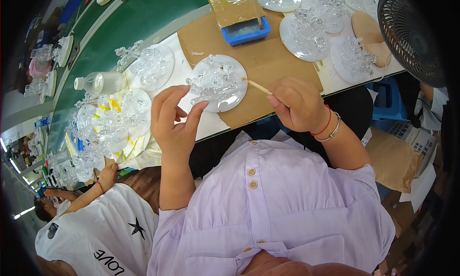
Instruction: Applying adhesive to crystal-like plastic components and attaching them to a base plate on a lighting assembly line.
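Note:
In front of me a round white disc lies on flat cardboard, carrying a cluster of clear plastic pieces. My right hand pinches a slim, pale wooden stick. The stick's brownish tip meets the disc's right edge, or hovers just over it; I cannot tell which. On the disc's left side, my left hand has its thumb and fingers apart around the edge of the clear pieces. Nothing shows in its grip, and whether its fingertips touch the pieces is unclear.
A blue tray with a taped cardboard piece sits behind the disc. More discs of clear pieces stand right, near a black fan. Leftward are a clear bottle, piled clear parts and a co-worker's hand.

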{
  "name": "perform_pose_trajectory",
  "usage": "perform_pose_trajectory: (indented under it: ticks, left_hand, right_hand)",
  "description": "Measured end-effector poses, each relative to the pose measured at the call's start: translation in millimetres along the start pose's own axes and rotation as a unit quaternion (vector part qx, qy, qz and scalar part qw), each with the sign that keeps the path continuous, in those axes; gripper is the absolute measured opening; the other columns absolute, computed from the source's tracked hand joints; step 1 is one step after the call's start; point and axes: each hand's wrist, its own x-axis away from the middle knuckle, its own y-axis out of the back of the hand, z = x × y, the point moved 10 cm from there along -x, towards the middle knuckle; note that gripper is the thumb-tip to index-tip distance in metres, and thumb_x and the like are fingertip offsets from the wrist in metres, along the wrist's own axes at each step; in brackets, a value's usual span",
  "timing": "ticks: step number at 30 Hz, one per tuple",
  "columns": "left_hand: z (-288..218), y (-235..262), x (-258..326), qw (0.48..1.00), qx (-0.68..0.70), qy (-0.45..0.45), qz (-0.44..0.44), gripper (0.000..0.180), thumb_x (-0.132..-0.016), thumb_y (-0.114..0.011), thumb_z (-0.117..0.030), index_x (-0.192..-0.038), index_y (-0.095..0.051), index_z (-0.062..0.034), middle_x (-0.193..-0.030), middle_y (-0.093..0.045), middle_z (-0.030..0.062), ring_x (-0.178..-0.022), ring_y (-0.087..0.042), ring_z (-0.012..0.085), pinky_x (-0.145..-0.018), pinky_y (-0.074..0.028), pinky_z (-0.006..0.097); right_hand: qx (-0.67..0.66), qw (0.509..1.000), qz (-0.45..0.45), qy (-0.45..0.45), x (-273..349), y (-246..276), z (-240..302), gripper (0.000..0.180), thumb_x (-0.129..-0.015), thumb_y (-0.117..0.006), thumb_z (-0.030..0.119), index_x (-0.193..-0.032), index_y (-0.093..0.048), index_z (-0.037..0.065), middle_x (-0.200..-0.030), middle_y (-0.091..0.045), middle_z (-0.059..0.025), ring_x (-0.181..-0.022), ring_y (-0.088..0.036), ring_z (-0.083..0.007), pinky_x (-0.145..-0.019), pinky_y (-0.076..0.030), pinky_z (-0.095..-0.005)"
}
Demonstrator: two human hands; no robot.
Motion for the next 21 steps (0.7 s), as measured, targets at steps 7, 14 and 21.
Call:
perform_pose_trajectory:
  ticks: [7, 14, 21]
  left_hand:
    - [-2, -3, 62, 0.982, -0.104, -0.157, 0.001, 0.03, -0.074, -0.08, -0.013, -0.102, -0.071, -0.0087, -0.08, -0.054, 0.0053, -0.06, -0.049, 0.0202, -0.054, -0.041, 0.031]
    - [41, -30, 95, 0.979, -0.182, -0.04, 0.088, 0.041, -0.073, -0.079, -0.016, -0.113, -0.069, -0.0133, -0.081, -0.05, 0.0068, -0.066, -0.049, 0.0212, -0.059, -0.042, 0.034]
    - [36, -30, 93, 0.977, -0.186, -0.055, 0.092, 0.043, -0.073, -0.079, -0.02, -0.115, -0.068, -0.0132, -0.09, -0.051, 0.0078, -0.07, -0.049, 0.0222, -0.063, -0.042, 0.035]
  right_hand:
    - [0.004, 1.0, 0.019, 0.012, 0, -10, 6, 0.009, -0.084, -0.062, -0.002, -0.086, -0.053, -0.001, -0.077, -0.061, -0.0157, -0.065, -0.061, -0.0325, -0.056, -0.049, -0.0371]
    - [0.014, 0.999, 0.029, 0.002, 5, -6, 7, 0.011, -0.087, -0.058, -0.003, -0.094, -0.051, 0.001, -0.082, -0.063, -0.0166, -0.061, -0.058, -0.0299, -0.054, -0.046, -0.0346]
    - [0.01, 1.0, 0.026, -0.001, 2, -7, 9, 0.01, -0.087, -0.057, -0.002, -0.093, -0.05, 0.001, -0.079, -0.062, -0.0162, -0.058, -0.057, -0.0283, -0.053, -0.045, -0.0333]
